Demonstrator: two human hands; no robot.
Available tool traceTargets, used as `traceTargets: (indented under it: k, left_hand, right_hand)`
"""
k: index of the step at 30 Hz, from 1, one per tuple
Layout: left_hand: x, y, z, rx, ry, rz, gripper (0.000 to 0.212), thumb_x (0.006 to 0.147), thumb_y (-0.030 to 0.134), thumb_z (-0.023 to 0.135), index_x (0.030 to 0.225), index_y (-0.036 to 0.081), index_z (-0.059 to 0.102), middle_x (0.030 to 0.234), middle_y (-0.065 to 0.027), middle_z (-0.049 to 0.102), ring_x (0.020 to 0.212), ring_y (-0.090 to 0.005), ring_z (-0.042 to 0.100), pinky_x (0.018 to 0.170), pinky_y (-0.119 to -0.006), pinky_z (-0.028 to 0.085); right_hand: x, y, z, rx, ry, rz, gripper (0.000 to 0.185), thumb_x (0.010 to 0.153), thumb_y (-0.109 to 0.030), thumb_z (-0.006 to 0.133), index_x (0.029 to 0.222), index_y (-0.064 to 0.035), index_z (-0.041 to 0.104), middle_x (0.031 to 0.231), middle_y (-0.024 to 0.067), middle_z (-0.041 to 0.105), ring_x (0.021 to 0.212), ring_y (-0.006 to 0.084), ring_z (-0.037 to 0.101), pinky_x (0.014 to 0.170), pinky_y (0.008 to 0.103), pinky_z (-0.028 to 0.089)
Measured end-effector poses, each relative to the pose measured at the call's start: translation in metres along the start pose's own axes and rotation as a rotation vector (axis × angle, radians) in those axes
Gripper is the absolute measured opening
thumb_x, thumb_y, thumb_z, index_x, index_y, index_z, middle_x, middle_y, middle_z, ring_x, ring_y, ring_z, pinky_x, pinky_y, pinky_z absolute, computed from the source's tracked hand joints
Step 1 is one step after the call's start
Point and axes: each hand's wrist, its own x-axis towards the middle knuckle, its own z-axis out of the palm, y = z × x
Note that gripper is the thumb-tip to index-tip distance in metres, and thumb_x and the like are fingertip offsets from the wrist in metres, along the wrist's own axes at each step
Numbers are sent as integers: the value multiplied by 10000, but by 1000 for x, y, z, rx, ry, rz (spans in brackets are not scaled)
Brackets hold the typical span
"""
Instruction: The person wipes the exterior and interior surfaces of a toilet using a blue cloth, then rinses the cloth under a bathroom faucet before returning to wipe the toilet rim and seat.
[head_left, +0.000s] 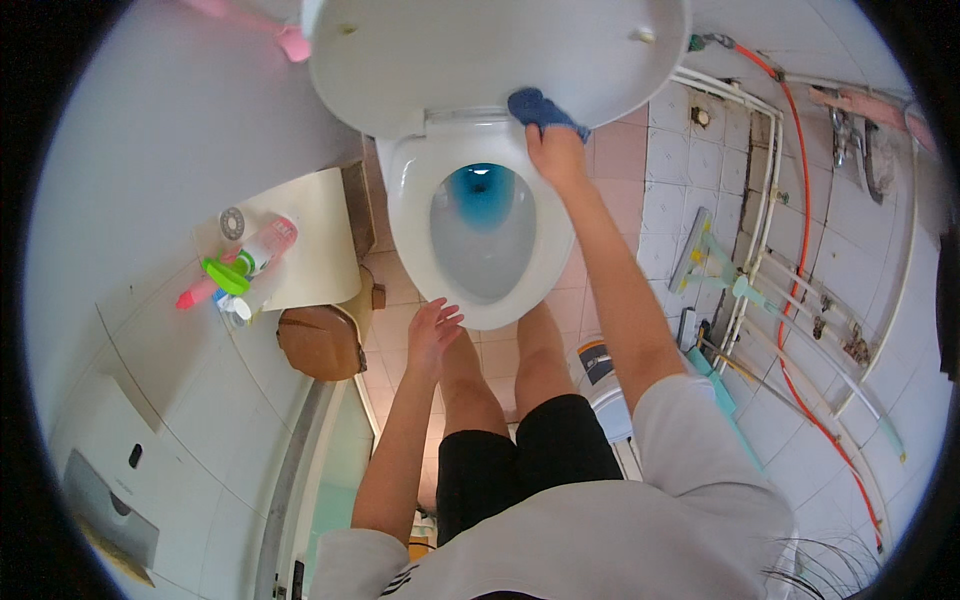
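Note:
My right hand (559, 157) holds a blue cloth (544, 112) near the right end of the hinge, where the toilet seat (405, 217) meets the raised lid (480, 60). Parts of my right fingers are hidden by the cloth. With fingers apart and nothing in it, my left hand (435, 330) is close to the seat's front left edge; whether it touches the seat I cannot tell. Blue water (481, 202) lies in the toilet bowl (480, 262).
Left, a cream shelf (322, 240) carries a pink-and-clear bottle (274, 240) and other items, above a brown lidded bin (319, 341). Right are white pipes (772, 180), an orange hose (804, 187), a mop (739, 281) and a white bucket (600, 375) near my legs.

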Motion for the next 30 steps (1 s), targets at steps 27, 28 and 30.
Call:
traceTargets:
  k: [27,28,30]
  left_hand:
    - [-5,-6,-57,-130,80,-28,291,943,279,469,1132,61,511,1016,-106,621,921,-208,611,795,-333,490]
    - [-1,-4,-51,-118,47,-18,287,942,279,470,1124,62,515,1017,-106,622,925,-207,611,795,-332,490]
    - [3,-5,-52,-110,37,-6,281,942,280,471,1115,65,520,1018,-105,623,933,-206,611,796,-332,489]
  right_hand:
    - [28,-75,80,-563,-411,-7,402,757,-278,482,1063,-95,667,1138,172,617,1084,323,573,922,443,408]
    - [34,-39,78,-607,-184,-106,329,766,-291,481,944,-129,705,1040,112,665,997,297,610,846,486,388]
    - [40,-28,75,-639,-223,-154,349,763,-300,488,967,-111,700,1046,119,662,1006,301,606,859,504,378]
